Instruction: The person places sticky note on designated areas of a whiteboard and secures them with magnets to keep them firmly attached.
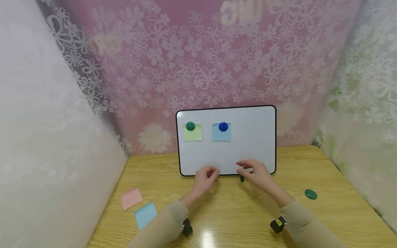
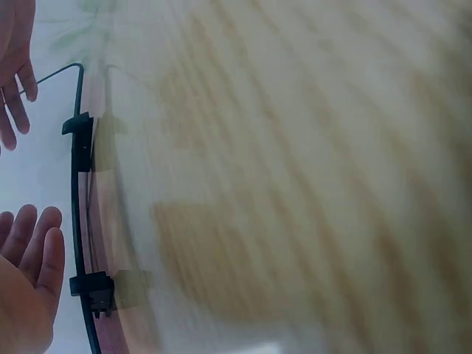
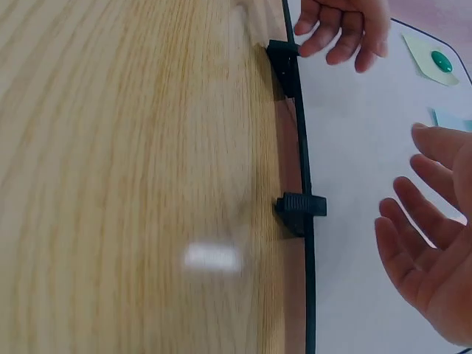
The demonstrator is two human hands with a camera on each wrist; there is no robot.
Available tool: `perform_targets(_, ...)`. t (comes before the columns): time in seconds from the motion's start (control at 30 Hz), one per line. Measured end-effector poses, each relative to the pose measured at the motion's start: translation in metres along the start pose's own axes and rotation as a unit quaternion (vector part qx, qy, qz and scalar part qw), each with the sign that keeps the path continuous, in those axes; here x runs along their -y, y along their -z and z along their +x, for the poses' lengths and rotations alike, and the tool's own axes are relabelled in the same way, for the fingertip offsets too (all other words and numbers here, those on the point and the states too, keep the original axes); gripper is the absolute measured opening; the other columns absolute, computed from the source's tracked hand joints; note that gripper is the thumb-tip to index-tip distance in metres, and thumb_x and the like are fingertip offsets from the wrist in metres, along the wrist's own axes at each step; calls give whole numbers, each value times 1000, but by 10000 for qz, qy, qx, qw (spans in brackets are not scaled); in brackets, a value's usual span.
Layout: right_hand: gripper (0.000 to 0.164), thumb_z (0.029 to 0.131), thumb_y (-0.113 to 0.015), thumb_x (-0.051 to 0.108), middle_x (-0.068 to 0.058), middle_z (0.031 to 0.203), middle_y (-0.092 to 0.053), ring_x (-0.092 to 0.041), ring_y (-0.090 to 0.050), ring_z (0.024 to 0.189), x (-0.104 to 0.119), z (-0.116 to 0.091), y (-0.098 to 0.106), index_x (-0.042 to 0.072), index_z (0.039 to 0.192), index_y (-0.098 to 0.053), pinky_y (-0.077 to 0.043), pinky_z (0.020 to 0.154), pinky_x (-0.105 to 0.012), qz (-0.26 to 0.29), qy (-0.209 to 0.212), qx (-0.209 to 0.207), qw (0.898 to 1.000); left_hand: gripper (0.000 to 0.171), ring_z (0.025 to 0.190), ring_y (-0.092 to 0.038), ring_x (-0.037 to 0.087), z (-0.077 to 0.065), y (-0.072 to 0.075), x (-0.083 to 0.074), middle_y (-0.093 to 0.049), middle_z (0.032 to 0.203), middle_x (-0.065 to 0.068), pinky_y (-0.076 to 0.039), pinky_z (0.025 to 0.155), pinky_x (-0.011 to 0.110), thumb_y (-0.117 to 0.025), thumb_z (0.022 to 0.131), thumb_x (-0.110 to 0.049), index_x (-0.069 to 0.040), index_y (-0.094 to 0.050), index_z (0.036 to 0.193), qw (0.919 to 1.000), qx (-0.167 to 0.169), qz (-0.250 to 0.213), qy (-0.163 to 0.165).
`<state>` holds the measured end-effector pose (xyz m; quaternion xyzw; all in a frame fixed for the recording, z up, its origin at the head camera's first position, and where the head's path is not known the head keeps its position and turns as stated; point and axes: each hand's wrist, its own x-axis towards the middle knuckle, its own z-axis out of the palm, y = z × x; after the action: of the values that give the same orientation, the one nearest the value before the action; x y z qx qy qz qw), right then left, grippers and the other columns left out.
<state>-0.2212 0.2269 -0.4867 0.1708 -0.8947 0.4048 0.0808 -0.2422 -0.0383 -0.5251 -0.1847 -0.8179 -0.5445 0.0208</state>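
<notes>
The left hand [image 1: 204, 179] and right hand [image 1: 255, 173] are relaxed, gripping nothing, a white rectangular black-framed board [image 1: 252, 137] just beyond them; above the left sits a square pale-green paper note [image 1: 193, 135], above their gap a square light-blue paper note [image 1: 221, 136]

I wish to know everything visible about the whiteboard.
The whiteboard is a wide, smooth rectangle with rounded corners and a thin black frame. It stands roughly upright on the wooden table, two black feet at its lower edge. At upper left, a green magnet holds a pale green sticky note; beside it, a blue magnet holds a light blue note. The left hand and right hand are near its bottom; contact is unclear.
</notes>
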Motion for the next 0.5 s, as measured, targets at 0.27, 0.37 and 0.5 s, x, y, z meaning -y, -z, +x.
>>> perform_targets(0.27,33,103,-76,20,-14,130,-71,-36,-70,111,-8,-19,23,2,131,-73,-60,90,-46,-152,82,531,9984,30,85,-74,20,-19,8,7,-77,100,7,-58,77,29,-65,110,-27,0,-77,115,9990,422,-22,134)
perform_targets(0.37,32,103,-76,21,-14,127,-72,-36,-70,109,-13,-25,35,2,129,-74,-60,85,-44,-271,152,709,9970,30,85,-71,14,-24,14,11,-77,99,7,-57,75,30,-65,110,-29,-2,-77,115,9988,483,76,92)
perform_targets(0.5,34,104,-74,25,-15,128,-71,-37,-69,110,-17,-35,52,2,130,-73,-60,83,-44,-347,34,966,9947,32,87,-69,11,-30,26,17,-77,101,6,-57,77,31,-63,111,-33,-5,-78,118,9979,592,256,36)
